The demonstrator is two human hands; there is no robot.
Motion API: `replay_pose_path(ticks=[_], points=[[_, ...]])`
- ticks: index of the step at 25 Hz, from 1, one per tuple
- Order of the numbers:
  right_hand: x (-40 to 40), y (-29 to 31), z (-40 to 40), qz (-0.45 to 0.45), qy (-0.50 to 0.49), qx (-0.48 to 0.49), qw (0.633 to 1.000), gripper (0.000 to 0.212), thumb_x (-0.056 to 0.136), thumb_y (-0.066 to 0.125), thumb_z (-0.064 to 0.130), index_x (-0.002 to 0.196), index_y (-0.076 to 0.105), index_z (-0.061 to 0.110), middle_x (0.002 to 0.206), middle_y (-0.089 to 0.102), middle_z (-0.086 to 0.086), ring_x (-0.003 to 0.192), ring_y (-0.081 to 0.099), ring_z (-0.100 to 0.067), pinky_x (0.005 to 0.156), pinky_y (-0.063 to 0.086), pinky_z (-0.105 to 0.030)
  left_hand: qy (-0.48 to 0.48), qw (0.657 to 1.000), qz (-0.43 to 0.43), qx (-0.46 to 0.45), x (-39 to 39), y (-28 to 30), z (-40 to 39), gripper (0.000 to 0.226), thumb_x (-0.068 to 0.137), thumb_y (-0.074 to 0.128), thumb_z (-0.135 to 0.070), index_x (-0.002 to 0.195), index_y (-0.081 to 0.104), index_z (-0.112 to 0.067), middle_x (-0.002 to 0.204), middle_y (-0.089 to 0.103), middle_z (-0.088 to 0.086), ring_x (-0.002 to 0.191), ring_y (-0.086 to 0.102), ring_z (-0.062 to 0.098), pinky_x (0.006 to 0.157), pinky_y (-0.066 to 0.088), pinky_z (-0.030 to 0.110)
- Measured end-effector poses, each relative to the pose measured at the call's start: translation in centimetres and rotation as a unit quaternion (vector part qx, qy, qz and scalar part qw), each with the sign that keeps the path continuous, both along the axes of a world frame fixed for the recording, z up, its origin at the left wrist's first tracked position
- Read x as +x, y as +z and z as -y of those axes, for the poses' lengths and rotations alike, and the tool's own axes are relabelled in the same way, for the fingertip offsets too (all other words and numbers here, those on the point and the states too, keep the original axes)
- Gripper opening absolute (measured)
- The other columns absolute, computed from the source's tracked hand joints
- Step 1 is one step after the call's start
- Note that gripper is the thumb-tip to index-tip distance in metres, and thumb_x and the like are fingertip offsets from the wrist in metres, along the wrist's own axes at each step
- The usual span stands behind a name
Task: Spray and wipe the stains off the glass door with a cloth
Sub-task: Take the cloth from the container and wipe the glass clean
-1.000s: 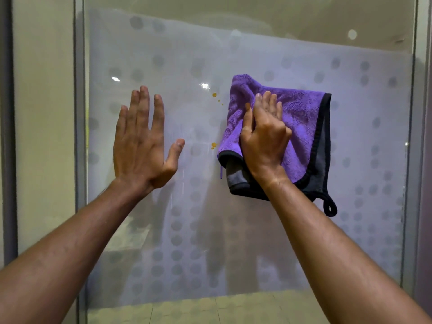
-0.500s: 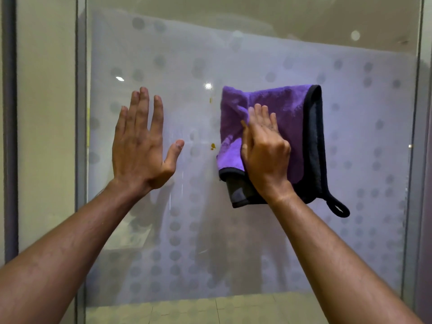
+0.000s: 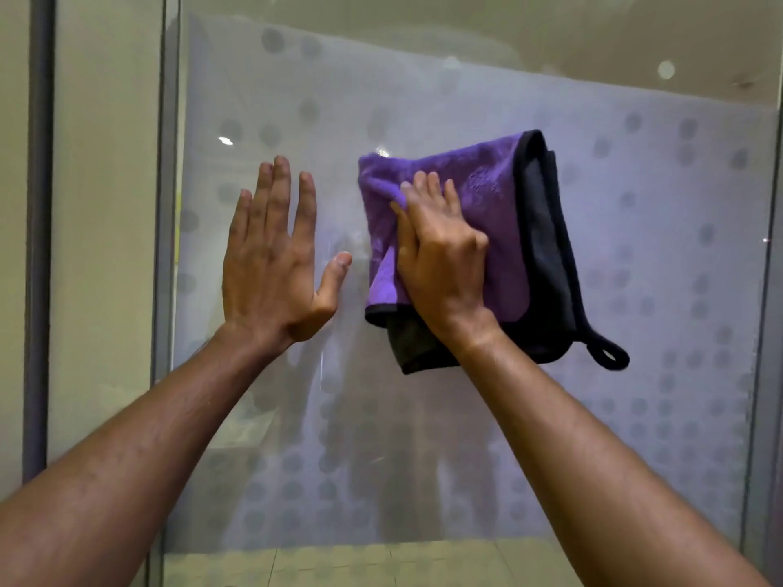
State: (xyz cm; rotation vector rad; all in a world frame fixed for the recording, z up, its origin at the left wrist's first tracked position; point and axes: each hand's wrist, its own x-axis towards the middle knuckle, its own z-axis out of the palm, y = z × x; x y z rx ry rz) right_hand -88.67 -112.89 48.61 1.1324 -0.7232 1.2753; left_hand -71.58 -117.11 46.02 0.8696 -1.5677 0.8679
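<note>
A frosted glass door point(image 3: 635, 247) with a grey dot pattern fills the view. My right hand point(image 3: 440, 256) presses a folded purple cloth point(image 3: 491, 192) with black trim and a grey underside flat against the glass at centre. Its black hanging loop point(image 3: 608, 355) dangles at the lower right. My left hand point(image 3: 275, 256) lies flat on the glass just left of the cloth, fingers spread and pointing up, holding nothing. No orange stains show on the glass beside the cloth; whatever lies under it is hidden. No spray bottle is in view.
A grey metal frame post point(image 3: 167, 205) runs down the door's left edge, with a beige wall panel point(image 3: 101, 205) beyond it. Another frame edge point(image 3: 769, 290) stands at the far right. Pale floor tiles point(image 3: 339, 561) show below the frosted band.
My right hand slid the cloth leftward over the small orange spots that showed beside it; they are no longer visible. The left hand stayed in place on the glass.
</note>
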Motion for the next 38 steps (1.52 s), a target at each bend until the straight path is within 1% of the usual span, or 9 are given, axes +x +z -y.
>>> replay_pose_path(ticks=[4,9,12,17,23,29,33,36,38], points=[[-2.1,-4.1,-0.4,0.002,0.017,-0.001,1.0,0.022,0.086,0.064,-0.009,0.107,0.069,-0.011,0.114,0.067,-0.027,0.107,0.066,-0.039,0.098,0.049,-0.046,-0.006,1.0,0.001,0.001,0.1,-0.1,0.0,0.087,0.089,0.031,-0.058,0.156,0.008,-0.008,0.164,0.001,0.018,0.153,-0.001,0.029,0.124,0.002,0.043],[-2.8,-0.8,-1.4,0.133,0.01,-0.054,0.99,0.024,0.089,0.06,0.005,0.108,0.071,-0.005,0.111,0.069,-0.024,0.105,0.066,-0.039,0.083,0.057,-0.047,-0.002,1.0,0.0,0.003,0.2,-0.2,-0.1,0.086,0.09,0.03,-0.058,0.157,0.006,-0.01,0.164,0.0,0.017,0.153,-0.003,0.029,0.123,0.0,0.042],[0.4,1.1,-0.5,0.137,0.048,-0.015,0.989,0.025,0.09,0.061,0.007,0.109,0.07,-0.005,0.117,0.066,-0.025,0.113,0.062,-0.038,0.098,0.05,-0.048,-0.014,1.0,-0.001,0.001,0.2,-0.1,-0.1,0.085,0.09,0.029,-0.056,0.157,0.006,-0.009,0.164,0.0,0.017,0.153,-0.002,0.028,0.123,0.0,0.042],[0.6,0.1,-0.4,0.094,0.006,0.065,0.993,0.059,0.09,0.06,0.039,0.129,0.058,-0.006,0.135,0.054,-0.026,0.131,0.048,-0.036,0.112,0.035,-0.046,-0.031,0.999,0.005,0.003,0.4,-0.1,-0.2,0.082,0.089,0.032,-0.049,0.157,0.007,-0.009,0.164,-0.001,0.017,0.153,-0.002,0.027,0.123,-0.001,0.04],[1.5,1.6,-0.2,0.118,0.025,0.01,0.993,0.036,0.088,0.052,0.014,0.113,0.069,-0.005,0.12,0.065,-0.024,0.116,0.062,-0.034,0.1,0.048,-0.045,-0.031,0.999,0.006,0.004,2.5,0.0,0.3,0.08,0.09,0.032,-0.045,0.156,0.008,-0.008,0.164,0.001,0.018,0.153,0.0,0.028,0.124,0.002,0.041],[4.5,3.7,0.7,0.027,0.034,0.025,0.999,0.026,0.083,0.057,0.006,0.102,0.074,-0.001,0.11,0.071,-0.021,0.103,0.069,-0.034,0.087,0.055,-0.043,-0.052,0.999,0.001,0.006,2.9,-0.1,0.5,0.083,0.088,0.039,-0.041,0.155,0.009,-0.003,0.163,0.004,0.02,0.153,0.001,0.029,0.124,0.003,0.043],[3.5,-0.7,0.2,-0.117,0.02,0.103,0.988,0.031,0.091,0.053,-0.002,0.118,0.064,-0.009,0.124,0.063,-0.025,0.117,0.06,-0.036,0.106,0.042,-0.038,-0.054,0.998,-0.009,0.003,3.2,-0.1,0.4,0.081,0.086,0.039,-0.038,0.155,0.014,-0.002,0.163,0.007,0.021,0.152,0.005,0.03,0.124,0.004,0.043],[1.5,-3.1,-0.8,-0.055,0.052,0.172,0.982,0.034,0.098,0.046,0.0,0.13,0.055,-0.008,0.135,0.055,-0.024,0.127,0.052,-0.035,0.11,0.029,-0.016,-0.049,0.999,-0.008,0.002,3.2,-0.3,0.4,0.083,0.085,0.039,-0.041,0.155,0.015,-0.003,0.163,0.007,0.022,0.152,0.004,0.031,0.124,0.004,0.043],[1.7,-1.6,-0.4,0.013,0.068,0.078,0.995,0.03,0.093,0.051,-0.001,0.119,0.064,-0.008,0.124,0.063,-0.025,0.118,0.06,-0.036,0.11,0.036,-0.03,-0.051,0.999,-0.007,0.003,3.3,-0.2,0.6,0.084,0.086,0.038,-0.043,0.155,0.014,-0.004,0.163,0.006,0.021,0.152,0.004,0.031,0.124,0.002,0.042]])
